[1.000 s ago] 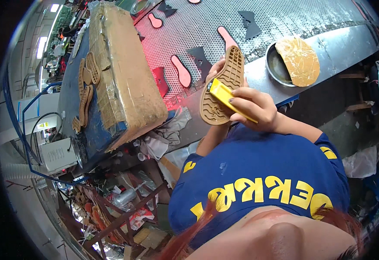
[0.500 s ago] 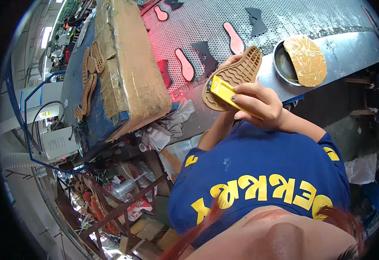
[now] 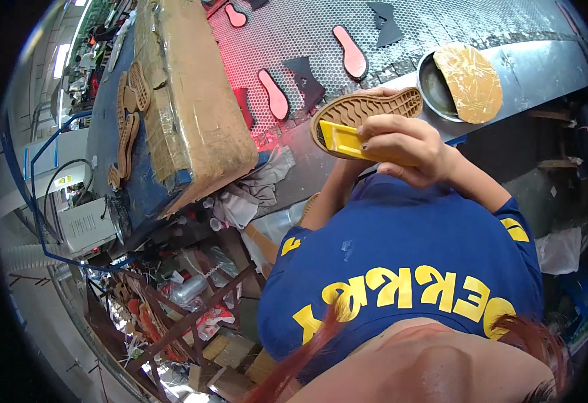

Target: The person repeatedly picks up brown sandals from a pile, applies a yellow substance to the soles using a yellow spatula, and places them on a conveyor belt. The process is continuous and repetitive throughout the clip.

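The right hand (image 3: 405,144) pinches a yellow scraper (image 3: 342,139) against a tan shoe sole (image 3: 364,111), whose far side hides the left hand, grip unclear.

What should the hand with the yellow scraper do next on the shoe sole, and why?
Probably drag the scraper along the sole. The right hand holds its blade against the tread near one end, so most of the sole lies ahead. The left hand is hidden.

We have turned the tan shoe sole (image 3: 368,111) from standing on end to lying nearly level, toe to the right. Our right hand (image 3: 408,144) has slid the yellow scraper (image 3: 344,140) toward its left end.
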### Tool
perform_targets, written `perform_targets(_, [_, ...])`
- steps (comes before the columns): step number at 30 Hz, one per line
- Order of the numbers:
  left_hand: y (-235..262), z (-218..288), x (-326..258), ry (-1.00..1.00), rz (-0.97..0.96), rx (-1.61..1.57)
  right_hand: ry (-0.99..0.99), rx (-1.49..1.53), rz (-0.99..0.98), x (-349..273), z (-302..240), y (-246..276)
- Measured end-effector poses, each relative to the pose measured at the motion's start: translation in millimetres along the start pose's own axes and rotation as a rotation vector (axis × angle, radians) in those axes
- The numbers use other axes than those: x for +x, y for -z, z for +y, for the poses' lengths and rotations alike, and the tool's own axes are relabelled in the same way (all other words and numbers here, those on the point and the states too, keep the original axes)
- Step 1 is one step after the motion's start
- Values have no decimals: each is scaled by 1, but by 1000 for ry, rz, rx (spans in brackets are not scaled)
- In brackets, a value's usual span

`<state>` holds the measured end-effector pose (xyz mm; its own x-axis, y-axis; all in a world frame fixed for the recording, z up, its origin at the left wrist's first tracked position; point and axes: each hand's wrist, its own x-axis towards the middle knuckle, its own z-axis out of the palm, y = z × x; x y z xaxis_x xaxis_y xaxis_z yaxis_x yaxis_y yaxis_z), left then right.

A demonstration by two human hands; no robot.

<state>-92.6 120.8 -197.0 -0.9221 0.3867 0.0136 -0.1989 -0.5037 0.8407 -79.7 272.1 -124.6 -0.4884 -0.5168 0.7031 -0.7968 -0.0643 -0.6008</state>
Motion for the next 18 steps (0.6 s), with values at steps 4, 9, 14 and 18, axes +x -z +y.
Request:
perform_targets(4, [3,-2,-9,-344,-171,528,-107,168,16,-5,13,25])
perform_targets(9, [53,-33,-12,-88,71,-157,-424,659,474,-21,39,19])
perform_targets(14, [32,27,-7,10,-25,-429,-501,232,381,-9,62,22])
perform_targets(18, [17,37,-13,15,-63,-303,-300,-102,344,4,61,13])
